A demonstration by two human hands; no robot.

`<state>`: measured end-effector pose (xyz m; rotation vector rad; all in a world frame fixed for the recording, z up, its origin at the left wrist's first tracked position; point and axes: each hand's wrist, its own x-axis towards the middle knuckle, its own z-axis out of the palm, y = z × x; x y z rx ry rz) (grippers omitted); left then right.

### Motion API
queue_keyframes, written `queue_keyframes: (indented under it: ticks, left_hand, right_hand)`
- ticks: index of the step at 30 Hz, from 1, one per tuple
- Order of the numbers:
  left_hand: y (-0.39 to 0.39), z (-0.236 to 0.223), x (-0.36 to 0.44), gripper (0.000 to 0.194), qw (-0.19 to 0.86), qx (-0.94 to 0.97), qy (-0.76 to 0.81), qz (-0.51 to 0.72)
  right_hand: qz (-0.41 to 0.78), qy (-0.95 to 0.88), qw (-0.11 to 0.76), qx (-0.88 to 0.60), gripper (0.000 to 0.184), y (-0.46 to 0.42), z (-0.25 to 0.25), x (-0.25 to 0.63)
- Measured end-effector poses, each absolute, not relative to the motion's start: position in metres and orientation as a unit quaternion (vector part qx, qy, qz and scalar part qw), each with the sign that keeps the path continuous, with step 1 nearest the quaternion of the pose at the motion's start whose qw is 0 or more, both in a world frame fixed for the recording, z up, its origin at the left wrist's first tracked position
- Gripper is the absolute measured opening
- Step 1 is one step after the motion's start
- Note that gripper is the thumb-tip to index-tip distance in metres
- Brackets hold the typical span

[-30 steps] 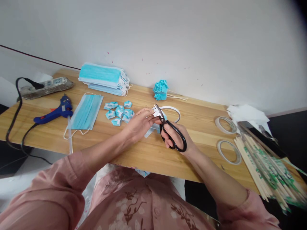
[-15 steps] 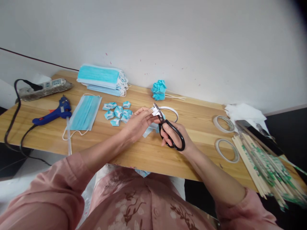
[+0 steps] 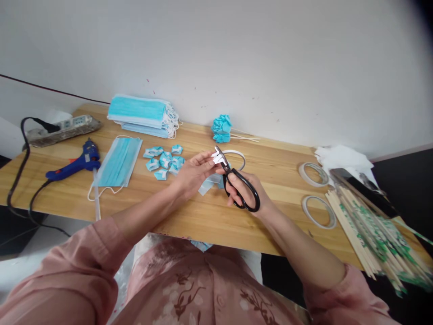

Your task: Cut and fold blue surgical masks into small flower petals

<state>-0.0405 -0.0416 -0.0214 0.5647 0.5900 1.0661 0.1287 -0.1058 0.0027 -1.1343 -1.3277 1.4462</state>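
Pinched in the fingers of my left hand (image 3: 194, 171) is a small white folded piece (image 3: 218, 157); its exact kind is too small to tell. My right hand (image 3: 246, 187) grips a pair of black-handled scissors (image 3: 244, 192), whose blades lie against the white piece. Under and beside the hands, pale blue mask fabric scraps (image 3: 207, 185) rest on the table, partly hidden. A roll of white tape (image 3: 241, 155) is just behind the scissors. Left of my left hand lie several folded blue pieces (image 3: 165, 160) with white strips.
At the left are a blue glue gun (image 3: 77, 162), a power strip (image 3: 67, 130) and a single face mask (image 3: 118, 161). A mask stack (image 3: 138, 110) and blue fabric flowers (image 3: 221, 127) stand along the wall. Tape rolls (image 3: 314, 174) and wrapped wooden sticks (image 3: 372, 239) lie at the right.
Both hands stay almost in place at the white piece, with the scissors' blades still against it. The view has shifted slightly.
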Motion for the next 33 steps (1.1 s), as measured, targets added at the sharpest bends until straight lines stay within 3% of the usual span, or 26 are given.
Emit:
queue_keyframes:
  ticks: [7,13,16,24,33]
  left_hand:
    - [-0.042,-0.019,-0.044,0.018,0.767,0.294,0.302,0.484]
    - [-0.042,-0.016,-0.046,0.027,0.759,0.297,0.319,0.484]
    - [-0.043,-0.014,-0.046,0.03,0.75,0.307,0.307,0.498]
    - [-0.039,-0.012,-0.048,0.031,0.744,0.327,0.285,0.508]
    - [-0.037,-0.014,-0.048,0.035,0.755,0.323,0.252,0.512]
  right_hand:
    - [0.637,-0.572,0.367,-0.364,0.056,-0.103,0.0,0.139]
    - [0.664,-0.652,0.294,-0.219,0.075,-0.103,-0.004,0.143]
    - [0.673,-0.667,0.25,-0.202,0.077,-0.105,-0.002,0.143]
    - [0.656,-0.655,0.311,-0.209,0.059,-0.093,0.004,0.171]
    - [0.644,-0.637,0.317,-0.279,0.058,-0.081,0.002,0.181]
